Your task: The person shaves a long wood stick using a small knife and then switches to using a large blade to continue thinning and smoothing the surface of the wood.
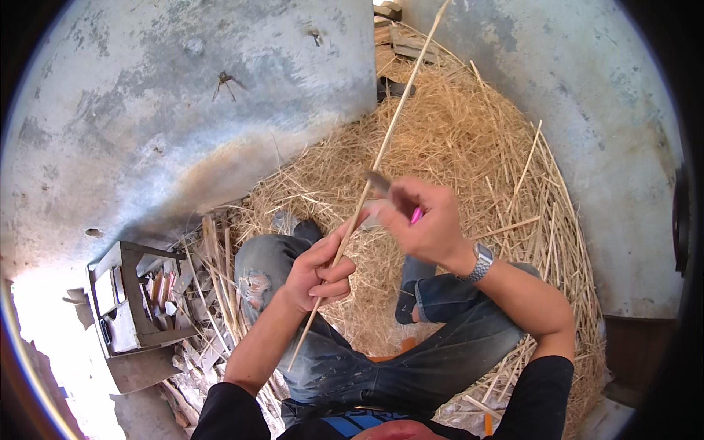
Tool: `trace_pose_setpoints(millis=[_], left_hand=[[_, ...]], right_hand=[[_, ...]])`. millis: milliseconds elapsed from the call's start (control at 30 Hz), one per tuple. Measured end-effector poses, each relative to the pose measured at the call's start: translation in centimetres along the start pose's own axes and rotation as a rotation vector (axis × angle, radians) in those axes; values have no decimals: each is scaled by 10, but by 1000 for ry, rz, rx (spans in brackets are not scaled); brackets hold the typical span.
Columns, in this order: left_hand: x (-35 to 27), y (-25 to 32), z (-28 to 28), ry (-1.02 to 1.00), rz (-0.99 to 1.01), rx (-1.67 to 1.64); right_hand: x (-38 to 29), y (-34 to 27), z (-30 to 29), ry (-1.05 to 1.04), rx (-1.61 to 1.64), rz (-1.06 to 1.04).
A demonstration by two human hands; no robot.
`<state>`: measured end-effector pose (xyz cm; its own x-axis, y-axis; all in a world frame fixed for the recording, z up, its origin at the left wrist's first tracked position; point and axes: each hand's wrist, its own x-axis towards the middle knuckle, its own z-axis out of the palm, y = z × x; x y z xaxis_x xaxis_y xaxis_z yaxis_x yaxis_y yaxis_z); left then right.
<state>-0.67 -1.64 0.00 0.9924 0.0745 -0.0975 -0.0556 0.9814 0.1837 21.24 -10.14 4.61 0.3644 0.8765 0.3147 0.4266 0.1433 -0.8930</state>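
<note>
A long, thin, pale strip of wood or cane [395, 118] runs from above my left thigh up to the top of the view. My left hand [324, 269] is closed around its lower part, with the index finger stretched along it. My right hand [421, 217], with a wristwatch, holds a small knife [378, 181] with a pink handle [416, 215]. The blade lies at the strip just beyond my left fingertips. My right hand is a little blurred, and most of the handle is hidden in its fingers.
Straw-like shavings [451, 121] cover the floor around my legs. Many thin strips [555, 264] lie at the right along the wall [599, 137]. A wooden box frame [129, 308] holding assorted items stands at the left, beside more upright strips [223, 269]. Another wall [181, 99] is at upper left.
</note>
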Motion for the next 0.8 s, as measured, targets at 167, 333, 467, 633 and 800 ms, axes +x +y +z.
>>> trace_pose_setpoints(millis=[167, 333, 467, 633, 800], left_hand=[[3, -4, -1, 149, 79, 203], [11, -6, 5, 142, 113, 278], [11, -8, 4, 178, 150, 320], [12, -11, 1, 178, 162, 359], [13, -11, 1, 186, 162, 416]], right_hand=[[-10, -5, 15, -192, 8, 88], [-12, -2, 20, -208, 4, 85], [-14, -1, 24, -199, -2, 86], [-14, 0, 24, -214, 62, 124], [-15, -1, 22, -264, 87, 68]])
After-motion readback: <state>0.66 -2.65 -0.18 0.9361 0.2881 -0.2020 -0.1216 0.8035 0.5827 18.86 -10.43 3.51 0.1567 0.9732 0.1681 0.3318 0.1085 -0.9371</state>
